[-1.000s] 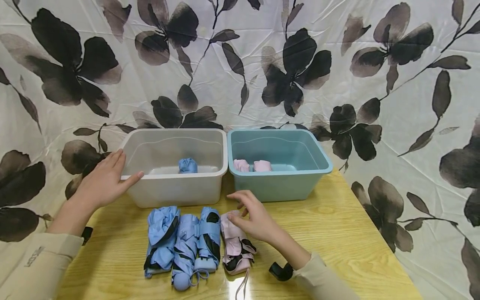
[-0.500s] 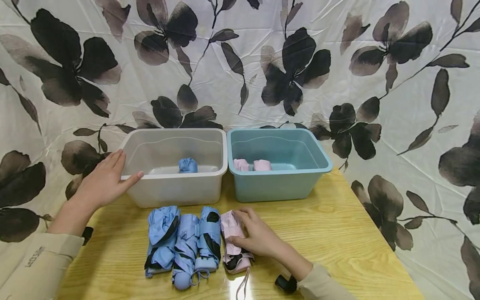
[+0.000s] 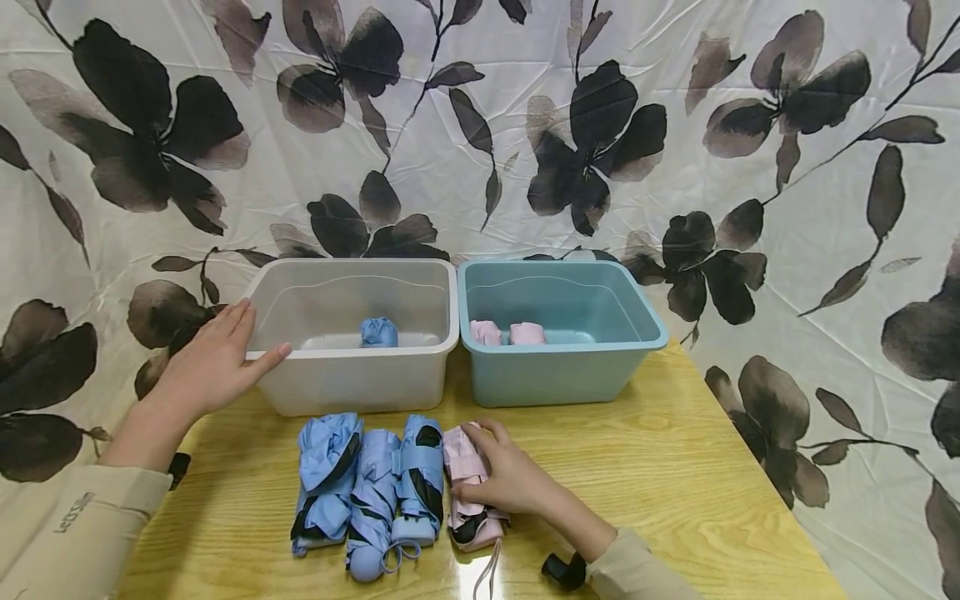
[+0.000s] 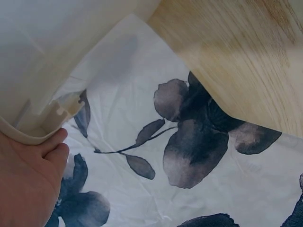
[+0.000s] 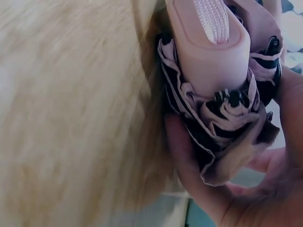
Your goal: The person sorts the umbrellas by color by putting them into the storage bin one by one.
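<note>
My right hand grips a folded pink umbrella on the table, thumb on its near side and fingers over the far side. In the right wrist view the umbrella's pink handle and its bunched pink and black cloth show between thumb and fingers. Left of it lie several folded blue umbrellas in a row: a bulky one, a slimmer one and another. My left hand rests with straight fingers on the left rim of a grey-white bin.
One blue umbrella stands inside the grey-white bin. Against that bin's right side is a teal bin holding two pink umbrellas. Floral cloth hangs behind the wooden table.
My right hand has come down from above the pink umbrella and taken hold of it. The left hand stays on the bin's rim.
</note>
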A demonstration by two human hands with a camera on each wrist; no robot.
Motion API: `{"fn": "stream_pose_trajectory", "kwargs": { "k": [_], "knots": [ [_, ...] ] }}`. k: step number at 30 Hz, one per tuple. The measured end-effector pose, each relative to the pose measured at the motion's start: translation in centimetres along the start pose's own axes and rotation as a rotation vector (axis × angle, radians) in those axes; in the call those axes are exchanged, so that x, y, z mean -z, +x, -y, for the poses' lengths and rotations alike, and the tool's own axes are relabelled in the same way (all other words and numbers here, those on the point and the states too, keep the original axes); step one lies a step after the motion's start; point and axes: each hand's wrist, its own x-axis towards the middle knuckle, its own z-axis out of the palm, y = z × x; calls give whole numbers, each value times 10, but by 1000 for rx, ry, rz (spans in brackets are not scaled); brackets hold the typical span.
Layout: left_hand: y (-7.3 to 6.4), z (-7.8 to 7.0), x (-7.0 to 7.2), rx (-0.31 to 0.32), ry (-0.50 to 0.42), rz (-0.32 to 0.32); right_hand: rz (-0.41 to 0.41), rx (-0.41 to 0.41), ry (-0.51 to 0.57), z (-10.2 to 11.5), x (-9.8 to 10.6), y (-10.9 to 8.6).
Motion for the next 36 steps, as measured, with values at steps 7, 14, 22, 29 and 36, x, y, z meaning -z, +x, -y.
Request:
{"fn": "stream_pose_trajectory", "kwargs": {
  "k": [7, 14, 22, 29, 36],
  "knots": [
    [0, 0, 1, -8, 0, -1, -53, 5, 128, -3, -5, -1],
    [0, 0, 0, -10, 2, -8, -115, 26, 193, -5, -8, -3],
    [0, -1, 1, -8, 1, -17, -209, 104, 229, -2, -7, -7],
    [-1, -2, 1, -3, 2, -10, -260, 191, 306, 1, 0, -10],
    [0, -2, 1, -3, 8, -15, -328, 283, 367, 5, 13, -12]
  ]
}}
